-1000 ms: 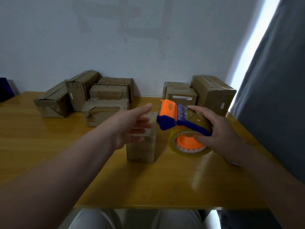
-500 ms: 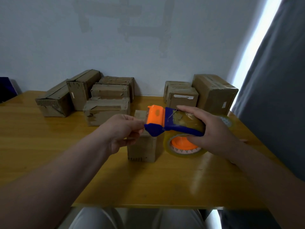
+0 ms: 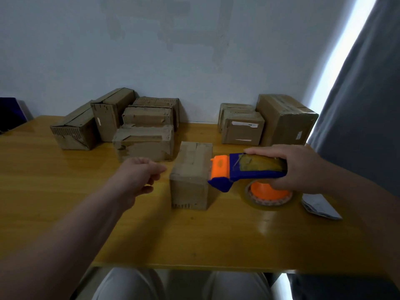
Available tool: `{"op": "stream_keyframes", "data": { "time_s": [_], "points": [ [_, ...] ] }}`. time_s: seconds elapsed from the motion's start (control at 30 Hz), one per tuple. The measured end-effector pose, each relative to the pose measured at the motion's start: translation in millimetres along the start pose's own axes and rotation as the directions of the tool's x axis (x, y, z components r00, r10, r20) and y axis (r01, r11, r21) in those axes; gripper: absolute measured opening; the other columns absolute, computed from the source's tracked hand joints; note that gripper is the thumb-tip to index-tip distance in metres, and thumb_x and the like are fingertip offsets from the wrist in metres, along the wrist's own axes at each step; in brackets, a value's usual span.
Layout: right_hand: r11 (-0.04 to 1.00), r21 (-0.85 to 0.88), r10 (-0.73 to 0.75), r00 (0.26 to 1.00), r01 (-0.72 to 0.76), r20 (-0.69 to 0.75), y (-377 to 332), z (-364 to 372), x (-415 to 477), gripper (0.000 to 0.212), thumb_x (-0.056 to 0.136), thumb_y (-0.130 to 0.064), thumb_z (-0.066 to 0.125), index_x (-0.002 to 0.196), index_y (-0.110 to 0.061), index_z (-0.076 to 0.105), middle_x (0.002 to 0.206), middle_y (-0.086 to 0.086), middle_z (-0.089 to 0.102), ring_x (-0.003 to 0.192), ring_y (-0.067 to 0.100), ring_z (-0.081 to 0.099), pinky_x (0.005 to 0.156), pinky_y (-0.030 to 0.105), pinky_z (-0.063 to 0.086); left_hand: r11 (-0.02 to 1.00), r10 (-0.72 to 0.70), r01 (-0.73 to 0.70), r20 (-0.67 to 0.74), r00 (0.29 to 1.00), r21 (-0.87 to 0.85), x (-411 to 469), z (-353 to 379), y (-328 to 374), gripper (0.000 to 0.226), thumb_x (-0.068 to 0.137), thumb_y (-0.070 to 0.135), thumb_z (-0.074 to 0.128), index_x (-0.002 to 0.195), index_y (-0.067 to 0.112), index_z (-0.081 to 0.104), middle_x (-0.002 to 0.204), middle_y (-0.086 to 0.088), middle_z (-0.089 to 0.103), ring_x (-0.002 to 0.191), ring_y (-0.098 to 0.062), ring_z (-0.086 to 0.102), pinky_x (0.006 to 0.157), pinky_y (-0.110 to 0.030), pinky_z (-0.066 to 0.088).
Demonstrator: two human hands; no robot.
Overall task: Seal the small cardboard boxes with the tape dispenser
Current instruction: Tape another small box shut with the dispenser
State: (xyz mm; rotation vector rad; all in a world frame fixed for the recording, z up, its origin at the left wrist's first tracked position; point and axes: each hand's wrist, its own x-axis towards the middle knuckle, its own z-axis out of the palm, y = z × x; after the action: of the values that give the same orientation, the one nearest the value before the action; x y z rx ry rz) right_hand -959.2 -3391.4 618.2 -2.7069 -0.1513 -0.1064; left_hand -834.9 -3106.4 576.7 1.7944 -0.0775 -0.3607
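Box (image 3: 191, 169): stood mid-table (image 3: 65, 191) between both hands, flaps down.
Dispenser (image 3: 249, 169): orange mouth was at the box's top right edge; touching or just off, couldn't tell.
Right hand (image 3: 303, 167): fingers were wrapped round the dispenser.
Left hand (image 3: 138, 178): sat just left of the box, fingers curled, thumb on forefinger; no tape visible between them.
Progress: looked like the start of a strip; no fresh tape seen across this box.
Remaining: back-left boxes (image 3: 121, 126) and back-right boxes (image 3: 266, 124); sealed or not, couldn't tell.
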Motion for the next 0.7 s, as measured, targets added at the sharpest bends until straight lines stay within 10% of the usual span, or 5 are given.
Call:
{"op": "stream_keyframes", "data": {
  "time_s": [0.7],
  "points": [
    [0.998,0.016,0.056,0.998,-0.056,0.018,8.1,22.3,7.8,0.080,0.076,-0.010,0.074,0.126,-0.057,0.034,0.095,-0.023,0.051,0.072,-0.005,0.057,0.058,0.009,0.043,0.998,-0.059,0.058,-0.018,0.998,-0.024,16.5,13.5,-31.7,0.023,0.090,0.027,0.063,0.075,0.014,0.050,0.068,-0.002,0.049,0.065,-0.016,0.043,0.061,-0.030,0.039]
  ]
}}
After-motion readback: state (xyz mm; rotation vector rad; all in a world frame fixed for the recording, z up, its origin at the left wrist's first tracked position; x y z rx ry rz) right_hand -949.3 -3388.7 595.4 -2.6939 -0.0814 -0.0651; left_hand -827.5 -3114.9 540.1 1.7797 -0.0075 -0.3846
